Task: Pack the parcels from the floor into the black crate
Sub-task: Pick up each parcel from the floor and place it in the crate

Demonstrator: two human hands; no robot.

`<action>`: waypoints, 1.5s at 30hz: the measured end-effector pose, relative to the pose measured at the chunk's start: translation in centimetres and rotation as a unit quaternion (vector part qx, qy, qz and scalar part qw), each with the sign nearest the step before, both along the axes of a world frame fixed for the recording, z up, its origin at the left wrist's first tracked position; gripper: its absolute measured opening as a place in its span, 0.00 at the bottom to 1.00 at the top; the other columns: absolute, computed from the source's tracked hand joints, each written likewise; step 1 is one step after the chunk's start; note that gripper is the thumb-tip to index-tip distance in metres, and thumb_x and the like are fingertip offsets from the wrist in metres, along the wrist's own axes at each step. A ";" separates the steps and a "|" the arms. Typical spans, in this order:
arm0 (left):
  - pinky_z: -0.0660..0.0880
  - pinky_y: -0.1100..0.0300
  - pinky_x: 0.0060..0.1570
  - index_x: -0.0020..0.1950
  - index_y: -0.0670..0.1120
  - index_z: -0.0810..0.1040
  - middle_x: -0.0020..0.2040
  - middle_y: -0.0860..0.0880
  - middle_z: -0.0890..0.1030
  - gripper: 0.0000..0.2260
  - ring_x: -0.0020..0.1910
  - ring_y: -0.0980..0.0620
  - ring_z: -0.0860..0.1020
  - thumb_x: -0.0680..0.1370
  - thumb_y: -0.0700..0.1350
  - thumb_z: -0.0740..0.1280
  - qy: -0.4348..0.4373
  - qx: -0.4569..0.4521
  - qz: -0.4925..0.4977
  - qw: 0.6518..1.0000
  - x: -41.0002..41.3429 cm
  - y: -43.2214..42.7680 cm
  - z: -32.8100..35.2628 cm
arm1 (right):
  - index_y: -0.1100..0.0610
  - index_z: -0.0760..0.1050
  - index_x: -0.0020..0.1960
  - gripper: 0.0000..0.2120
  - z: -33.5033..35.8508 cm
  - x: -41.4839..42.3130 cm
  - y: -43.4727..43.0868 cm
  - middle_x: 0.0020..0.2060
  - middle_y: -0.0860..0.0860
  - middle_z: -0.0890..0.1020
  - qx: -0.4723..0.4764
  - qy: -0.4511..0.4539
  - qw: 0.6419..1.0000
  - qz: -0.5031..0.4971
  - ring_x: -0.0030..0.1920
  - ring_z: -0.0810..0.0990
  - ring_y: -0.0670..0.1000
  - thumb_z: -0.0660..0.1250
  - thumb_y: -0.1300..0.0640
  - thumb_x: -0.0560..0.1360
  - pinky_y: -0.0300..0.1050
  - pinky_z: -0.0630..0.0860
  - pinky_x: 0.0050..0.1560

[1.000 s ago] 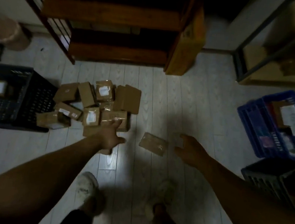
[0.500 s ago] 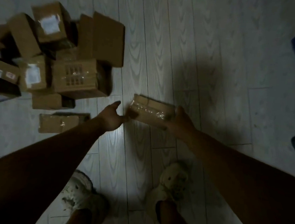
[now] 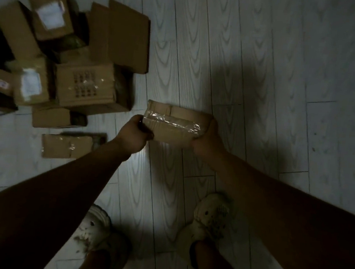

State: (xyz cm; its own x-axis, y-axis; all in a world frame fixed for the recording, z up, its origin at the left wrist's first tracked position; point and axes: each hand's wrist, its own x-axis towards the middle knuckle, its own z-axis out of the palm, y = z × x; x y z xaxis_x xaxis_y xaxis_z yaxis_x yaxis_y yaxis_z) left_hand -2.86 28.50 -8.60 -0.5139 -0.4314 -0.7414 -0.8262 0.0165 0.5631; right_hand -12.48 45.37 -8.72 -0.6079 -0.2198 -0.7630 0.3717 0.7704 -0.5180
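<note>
A person's left hand (image 3: 134, 130) and right hand (image 3: 207, 137) each grip one end of a small taped cardboard parcel (image 3: 174, 126), held level just above the floor, likely for carrying. More parcels (image 3: 84, 85) lie heaped to the left on the pale wood-grain floor (image 3: 263, 77); the room is dim, and the black crate is out of view.

One flat brown cardboard parcel (image 3: 173, 126), sealed with glossy clear tape, is held roughly level above the floor (image 3: 262, 88). The left hand (image 3: 135, 130) grips its left end and the right hand (image 3: 206, 137) its right end. Other parcels (image 3: 84, 85), brown, some white-labelled, lie heaped on the floor at left. One flat taped parcel (image 3: 67, 149) lies just beside the heap.
</note>
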 end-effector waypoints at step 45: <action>0.80 0.55 0.37 0.63 0.56 0.71 0.48 0.48 0.84 0.21 0.44 0.48 0.84 0.74 0.39 0.69 0.398 -0.098 0.160 0.898 26.8 -29.7 77.1 | 0.44 0.61 0.67 0.31 76.8 17.8 -31.8 0.63 0.49 0.71 -0.322 0.340 0.864 0.188 0.52 0.72 0.45 0.73 0.53 0.70 0.37 0.73 0.44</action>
State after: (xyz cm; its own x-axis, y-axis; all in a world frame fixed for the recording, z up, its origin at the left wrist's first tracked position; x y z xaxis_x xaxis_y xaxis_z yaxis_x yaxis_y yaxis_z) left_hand 23.94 -1.21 68.46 -0.6739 -0.7335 -0.0888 -0.1443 0.0128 0.9895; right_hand 5.31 13.60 68.11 -0.6610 -0.7443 0.0951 -0.4000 0.2422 -0.8840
